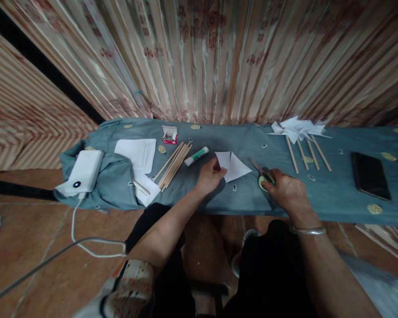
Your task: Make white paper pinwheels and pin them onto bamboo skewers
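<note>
Between the thumb and fingers of my left hand (210, 176) is the left corner of a white paper square (235, 168), which has a slit running in from its top edge. To the right of the paper, my right hand (287, 190) grips the green handles of a pair of scissors (259, 167). The blades point up and left, just apart from the paper's right corner. A glue stick (196, 156) with a green label lies above my left hand. Left of it is a bundle of wooden sticks (175, 165).
A red box (170, 135) of small metal pieces, a stack of white paper (137, 152) and a white power bank (84, 171) with a cable are at left. Several paper pinwheels (298, 130) on sticks and a black phone (370, 175) lie at right. A pleated curtain (199, 62) hangs behind.
</note>
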`<state>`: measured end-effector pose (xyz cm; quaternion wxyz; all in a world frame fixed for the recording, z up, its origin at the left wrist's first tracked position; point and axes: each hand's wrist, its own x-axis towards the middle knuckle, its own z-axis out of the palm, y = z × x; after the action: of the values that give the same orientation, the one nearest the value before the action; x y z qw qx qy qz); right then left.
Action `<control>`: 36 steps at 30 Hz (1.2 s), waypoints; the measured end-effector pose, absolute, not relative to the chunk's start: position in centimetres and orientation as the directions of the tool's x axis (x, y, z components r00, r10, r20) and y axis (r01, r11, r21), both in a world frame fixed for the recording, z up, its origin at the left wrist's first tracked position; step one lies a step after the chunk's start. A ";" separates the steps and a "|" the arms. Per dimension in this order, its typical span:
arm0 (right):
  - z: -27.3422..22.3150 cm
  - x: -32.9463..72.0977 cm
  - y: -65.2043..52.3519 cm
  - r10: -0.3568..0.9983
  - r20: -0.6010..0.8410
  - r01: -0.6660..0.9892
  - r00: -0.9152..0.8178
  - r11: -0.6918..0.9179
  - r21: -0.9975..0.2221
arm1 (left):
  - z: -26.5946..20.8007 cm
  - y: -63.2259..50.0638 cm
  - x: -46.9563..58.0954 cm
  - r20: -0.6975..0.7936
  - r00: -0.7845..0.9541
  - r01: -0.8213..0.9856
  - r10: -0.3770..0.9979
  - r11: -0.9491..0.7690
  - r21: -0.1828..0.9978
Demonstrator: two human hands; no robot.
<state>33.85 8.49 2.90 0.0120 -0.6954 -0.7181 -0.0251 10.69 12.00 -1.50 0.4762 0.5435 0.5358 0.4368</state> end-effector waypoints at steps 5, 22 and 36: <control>2.7 33.7 8.5 0.996 0.075 0.999 -0.039 0.038 0.013 | -0.4 12.3 8.9 -0.010 0.010 0.180 1.000 0.008 0.984; 3.5 33.0 8.1 0.988 0.147 0.996 -0.051 0.061 -0.065 | 1.1 12.2 1.5 0.269 0.147 0.926 0.952 -0.228 0.301; 4.0 26.1 6.6 0.951 0.269 0.690 -0.151 0.296 -0.660 | 2.5 10.9 4.0 0.066 -0.138 0.236 0.988 -0.032 0.971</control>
<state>26.05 6.56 3.98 0.3329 -0.5600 -0.7329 0.1960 4.04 10.87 2.54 0.3875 0.5299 0.5776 0.4851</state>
